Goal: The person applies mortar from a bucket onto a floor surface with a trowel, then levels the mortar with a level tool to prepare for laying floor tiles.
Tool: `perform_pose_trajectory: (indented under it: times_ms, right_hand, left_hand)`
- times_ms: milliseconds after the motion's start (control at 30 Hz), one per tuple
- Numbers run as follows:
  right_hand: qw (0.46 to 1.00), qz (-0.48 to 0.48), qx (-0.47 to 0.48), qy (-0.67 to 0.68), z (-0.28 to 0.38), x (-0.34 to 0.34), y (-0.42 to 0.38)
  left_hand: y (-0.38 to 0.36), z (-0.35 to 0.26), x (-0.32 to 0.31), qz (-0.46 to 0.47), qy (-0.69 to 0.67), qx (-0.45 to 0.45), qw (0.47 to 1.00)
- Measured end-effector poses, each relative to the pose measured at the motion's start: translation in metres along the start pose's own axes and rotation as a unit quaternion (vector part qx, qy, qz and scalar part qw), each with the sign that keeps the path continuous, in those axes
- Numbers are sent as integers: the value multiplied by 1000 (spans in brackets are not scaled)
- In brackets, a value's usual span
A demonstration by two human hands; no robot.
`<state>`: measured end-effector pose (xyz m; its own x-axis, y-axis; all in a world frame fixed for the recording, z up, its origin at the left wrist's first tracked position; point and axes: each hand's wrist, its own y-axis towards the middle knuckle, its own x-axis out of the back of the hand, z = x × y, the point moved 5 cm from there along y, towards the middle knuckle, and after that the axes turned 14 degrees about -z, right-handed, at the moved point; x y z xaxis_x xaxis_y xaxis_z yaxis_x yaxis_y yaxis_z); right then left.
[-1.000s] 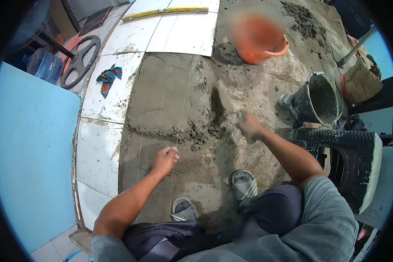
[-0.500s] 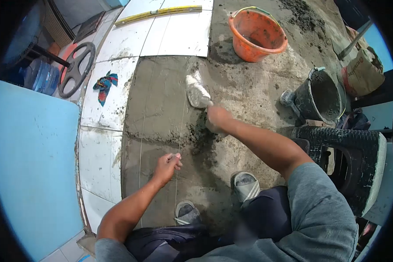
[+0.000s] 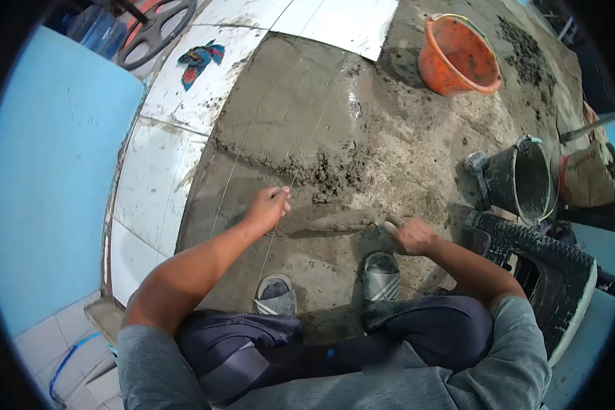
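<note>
The right hand (image 3: 411,236) now draws the trowel (image 3: 342,221) back from the orange bucket (image 3: 458,58) toward the left hand (image 3: 266,207).

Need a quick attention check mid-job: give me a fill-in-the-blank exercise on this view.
1. The right hand holds a mortar-coated ____, its blade lying on the wet grey mortar bed.
2. The left hand pinches a thin taut ____.
3. The round plastic bucket at top is ____.

Missing: trowel; string; orange
</note>
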<state>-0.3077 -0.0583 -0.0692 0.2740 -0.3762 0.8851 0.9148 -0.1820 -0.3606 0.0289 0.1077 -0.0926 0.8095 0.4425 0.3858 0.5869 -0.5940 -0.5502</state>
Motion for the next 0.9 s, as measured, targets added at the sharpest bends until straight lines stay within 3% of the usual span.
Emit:
perform_pose_trajectory:
  times_ms: [33,67,167,267,333,400,500,633,733,833,900]
  right_hand:
    - [993,106,-48,1,0,7,-5]
    - [999,52,-2,-12,-19,-14,-11]
    - [996,34,26,-82,-39,4,10]
    - [990,-55,88,-90,-53,29,65]
    - [988,-98,53,-111,-60,51,118]
    - [918,-299,226,-127,-67,53,154]
    - [923,-269,238,-138,-74,56,137]
    - [927,-219,264,-150,-51,90,103]
    - [964,-96,206,-137,-87,83,79]
    - [952,-128,160,-226,-123,96,91]
    - [958,-161,169,-168,-125,106,123]
  left_hand:
    - [-4,-4,-1,7,3,4,1000]
    - [-8,-8,-2,13,5,7,1000]
    - [-10,-13,-3,22,12,11,1000]
    - [-16,-19,-3,19,22,11,1000]
    - [-18,-23,-1,15,24,5,1000]
    - [-19,-23,-2,15,16,-1,1000]
    - [-15,-19,-1,-20,-8,-3,1000]
    - [-15,-18,3,0,12,5,1000]
    - [-13,-18,3,19,26,5,999]
    - [-20,-21,-1,47,11,19,999]
    - [-29,-28,-3,53,16,17,998]
